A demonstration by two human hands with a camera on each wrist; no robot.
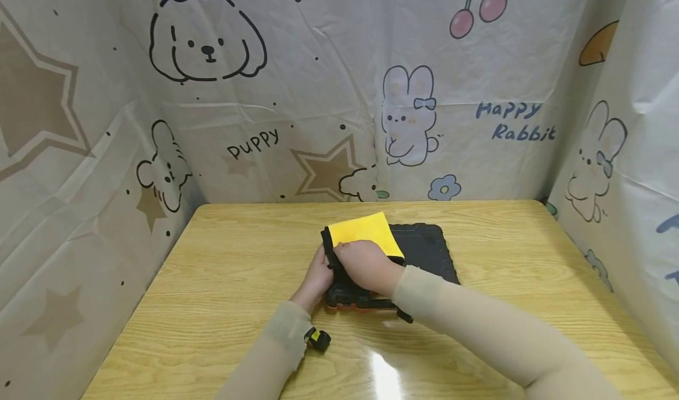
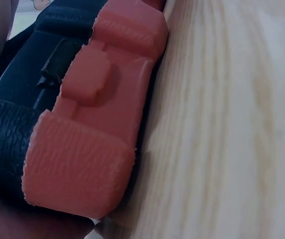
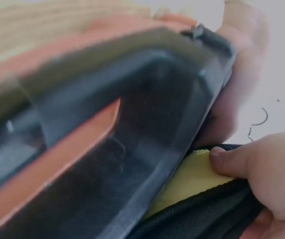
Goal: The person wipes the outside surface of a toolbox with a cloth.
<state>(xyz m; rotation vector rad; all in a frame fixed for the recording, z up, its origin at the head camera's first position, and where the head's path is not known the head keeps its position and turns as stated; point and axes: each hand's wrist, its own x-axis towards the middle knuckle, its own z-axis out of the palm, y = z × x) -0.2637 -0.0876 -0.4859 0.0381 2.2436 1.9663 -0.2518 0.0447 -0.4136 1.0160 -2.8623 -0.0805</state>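
On the table sits a rugged black case with an orange-red underside (image 2: 82, 164); in the head view its black body (image 1: 424, 250) shows right of the hands. A yellow fabric piece with black edging (image 1: 366, 229) stands up over the case's left part. My left hand (image 1: 318, 275) holds the case's left side, fingers partly hidden behind it. My right hand (image 1: 366, 264) grips the fabric near its black edge; in the right wrist view the thumb (image 3: 227, 162) presses its yellow face. The case's dark front bar (image 3: 157, 94) runs close by.
The wooden table (image 1: 239, 258) reaches back to a printed cloth backdrop (image 1: 318, 93), with more cloth on both sides. A small black wrist camera (image 1: 319, 340) is strapped at the left sleeve.
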